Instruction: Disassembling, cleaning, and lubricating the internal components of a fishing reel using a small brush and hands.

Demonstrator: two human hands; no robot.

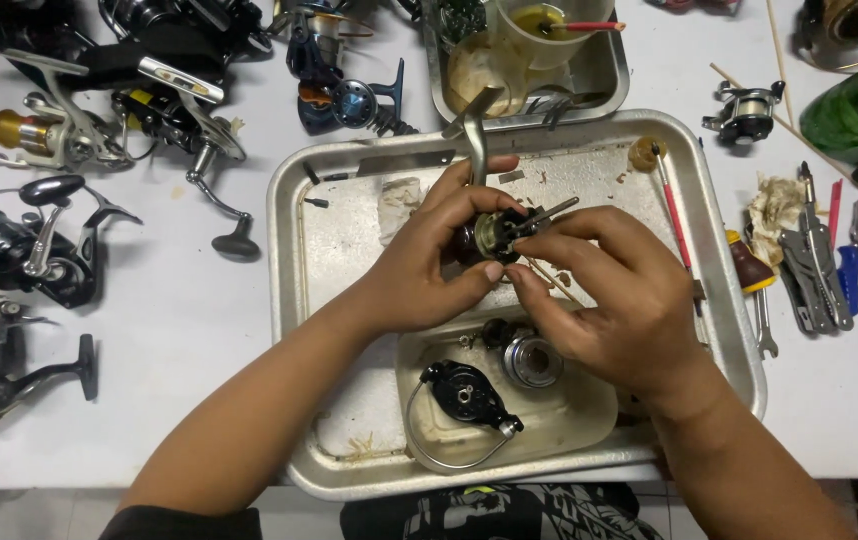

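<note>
Meanwhile both hands' grips, left hand (pixel 427 262) and right hand (pixel 609 290), clasp the reel body (pixel 497 232) over a cluttered tray (pixel 294 300).

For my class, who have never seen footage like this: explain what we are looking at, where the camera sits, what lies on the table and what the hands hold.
This is one picture from a camera worn on a person's head, looking down at their own bare hands. On the white table stands a shallow silver metal tray. Above it, the left hand and right hand together hold a small dark fishing-reel body, partly taken apart. Inside the tray lies a cream plastic dish with a black round reel part. Whole fishing reels lie to the left, pliers and hand tools to the right.
</note>
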